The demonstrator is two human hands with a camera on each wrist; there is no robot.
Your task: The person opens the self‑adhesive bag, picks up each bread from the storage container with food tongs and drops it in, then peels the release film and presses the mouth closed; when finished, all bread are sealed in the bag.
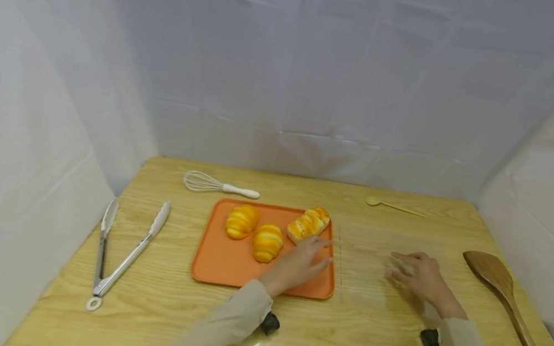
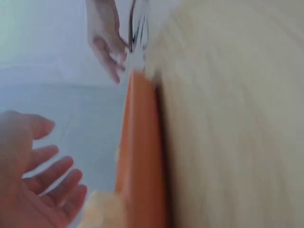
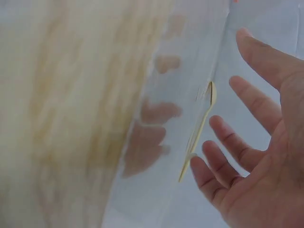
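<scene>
My left hand [image 1: 298, 264] hovers over the right part of an orange tray [image 1: 217, 273], its fingers loosely spread and holding nothing. Just beyond its fingertips lies a long bread roll [image 1: 309, 224] with a golden top. Two rounded, striped croissant-like breads [image 1: 242, 221] sit left of it on the tray. To the right, my right hand [image 1: 419, 277] is held over a clear flat sheet [image 1: 365, 268] on the table, fingers apart and nothing in them. In the right wrist view, the fingers [image 3: 251, 156] are spread and blurry finger reflections show on a glossy surface.
A white whisk [image 1: 220, 186] lies behind the tray, and a thin yellow spoon [image 1: 394, 205] at the back right. Spread metal tongs [image 1: 128, 262] lie at the left. A wooden spatula [image 1: 510, 298] runs along the right edge of the wooden table [image 1: 152, 328]. White sheeting [image 1: 315, 87] surrounds it.
</scene>
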